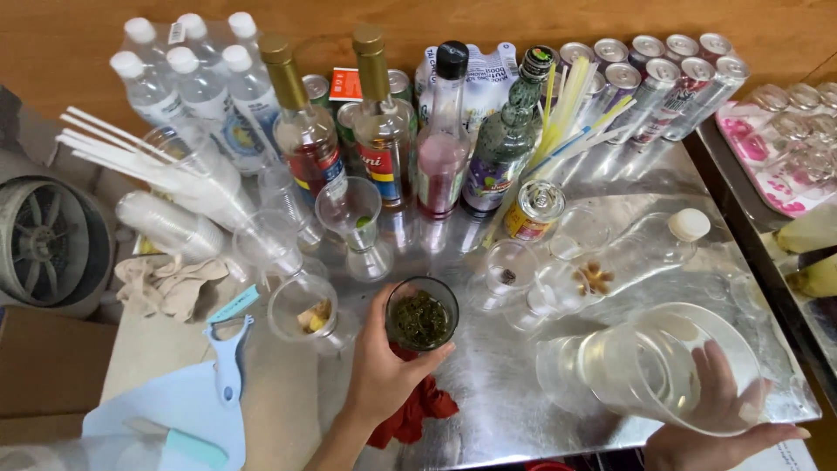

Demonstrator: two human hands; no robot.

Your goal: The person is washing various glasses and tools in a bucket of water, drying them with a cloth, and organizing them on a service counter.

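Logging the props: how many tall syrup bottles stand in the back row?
4: two gold-capped bottles at left, a black-capped pink bottle, then a green bottle. Others may be hidden behind.

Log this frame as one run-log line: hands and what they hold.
left hand: holds glass of dark green leaves | right hand: holds clear pitcher, tilted | surface: metal table | under glass: red cloth

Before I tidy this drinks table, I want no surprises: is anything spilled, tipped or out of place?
A clear water bottle with a white cap lies on its side among upright glasses. A crumpled red cloth sits under the left hand, which holds a glass of dark leaves. No spill shows.
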